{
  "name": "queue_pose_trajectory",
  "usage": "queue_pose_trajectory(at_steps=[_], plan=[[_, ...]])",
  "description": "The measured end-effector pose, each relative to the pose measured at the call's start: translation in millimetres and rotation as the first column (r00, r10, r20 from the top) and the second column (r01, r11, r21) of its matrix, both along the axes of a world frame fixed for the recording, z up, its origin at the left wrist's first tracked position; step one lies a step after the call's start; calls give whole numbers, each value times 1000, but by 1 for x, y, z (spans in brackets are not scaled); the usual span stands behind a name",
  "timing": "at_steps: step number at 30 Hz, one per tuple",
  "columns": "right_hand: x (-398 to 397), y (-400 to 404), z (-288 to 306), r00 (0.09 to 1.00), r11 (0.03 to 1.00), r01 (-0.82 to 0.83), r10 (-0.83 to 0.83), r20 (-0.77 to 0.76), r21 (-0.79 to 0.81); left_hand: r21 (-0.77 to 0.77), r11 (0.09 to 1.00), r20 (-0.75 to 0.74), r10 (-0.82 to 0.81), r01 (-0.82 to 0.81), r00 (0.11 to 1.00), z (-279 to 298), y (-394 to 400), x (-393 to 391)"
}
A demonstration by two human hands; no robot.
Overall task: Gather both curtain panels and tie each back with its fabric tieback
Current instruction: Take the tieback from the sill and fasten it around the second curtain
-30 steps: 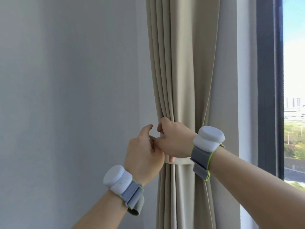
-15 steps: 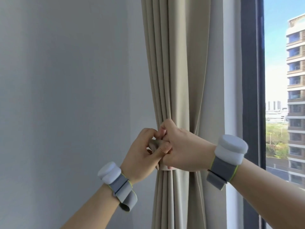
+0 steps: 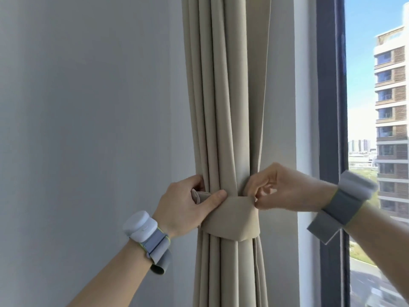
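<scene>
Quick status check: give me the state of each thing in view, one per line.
Curtain panel: gathered into a bundle, hanging upright.
Fabric tieback: wrapped around the bundle.
Left hand: grips the tieback's left end.
Right hand: pinches the tieback's upper right edge.

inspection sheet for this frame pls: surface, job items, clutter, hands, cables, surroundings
Surface: plain grey wall left of the curtain; no table or floor in view.
Job's things: beige curtain panel gathered into vertical folds; fabric tieback wrapped around its front. Second panel not in view.
Clutter: nothing seen.
Hands: left hand grips the tieback's left end, thumb lying across it; right hand pinches its upper right edge. Each wrist carries a strapped sensor band.
Cables: nothing seen.
Surroundings: dark window frame right of the curtain; apartment block and blue sky outside.
</scene>
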State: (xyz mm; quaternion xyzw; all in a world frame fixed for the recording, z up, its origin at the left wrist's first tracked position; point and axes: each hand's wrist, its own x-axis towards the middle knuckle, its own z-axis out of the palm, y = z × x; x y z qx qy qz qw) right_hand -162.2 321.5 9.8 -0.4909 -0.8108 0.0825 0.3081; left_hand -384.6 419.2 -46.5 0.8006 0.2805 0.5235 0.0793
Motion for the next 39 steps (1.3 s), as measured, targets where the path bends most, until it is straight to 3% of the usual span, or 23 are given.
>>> queue_pose_trajectory(at_steps=[1, 3, 5, 7, 10, 14, 17, 19, 21, 22, 24, 27, 33, 36, 37, 39], plan=[[-1, 5, -7, 999, 985, 49, -49, -4, 168, -34, 999, 34, 9, -7, 999, 0, -3, 1], [-3, 12, -14, 970, 909, 211, -149, -191, 360, -136, 990, 163, -3, 26, 987, 3, -7, 7], [-10, 15, -14, 885, 846, 408, -275, -375, 344, -224, 974, 246, 14, 43, 969, 7, -10, 12], [-14, 18, -13, 852, 814, 494, -384, -355, 305, -236, 972, 201, 60, -11, 978, 10, -12, 16], [-13, 27, -13, 872, 884, 423, -336, -357, 200, -238, 964, 100, 144, -117, 984, 9, -11, 20], [-14, 37, -9, 785, 989, 150, -124, -607, -8, -281, 946, 77, 191, -162, 979, 14, -16, 35], [-21, 42, -15, 759, 994, 91, -25, -651, 67, -349, 935, 237, 150, -60, 960, 23, -26, 46], [-23, 47, -22, 764, 966, 165, 1, -645, 197, -342, 935, 252, 184, -90, 950, 24, -28, 50], [-19, 54, -28, 708, 951, 213, 6, -706, 222, -336, 936, 251, 200, -108, 947, 22, -26, 50], [-12, 62, -31, 709, 954, 236, -39, -704, 185, -331, 938, 247, 190, -101, 950, 20, -24, 49], [-3, 75, -33, 817, 968, 245, -181, -548, 44, -304, 951, 228, 133, -60, 965, 17, -23, 46], [-1, 88, -32, 911, 980, 124, -175, -374, -158, -244, 969, 231, 93, -35, 968, 15, -19, 44], [20, 98, -12, 930, 986, 59, -110, -350, -154, -227, 969, 293, 164, -98, 942, 15, -4, 28], [13, 106, -13, 927, 942, 323, -297, -228, 86, -220, 968, 334, 195, -125, 922, 14, 0, 24], [8, 108, -14, 936, 949, 305, -282, -210, 87, -225, 965, 338, 210, -138, 917, 14, 0, 22], [-1, 106, -15, 968, 986, 98, -125, -216, -132, -240, 959, 339, 228, -151, 913, 13, -1, 22]])
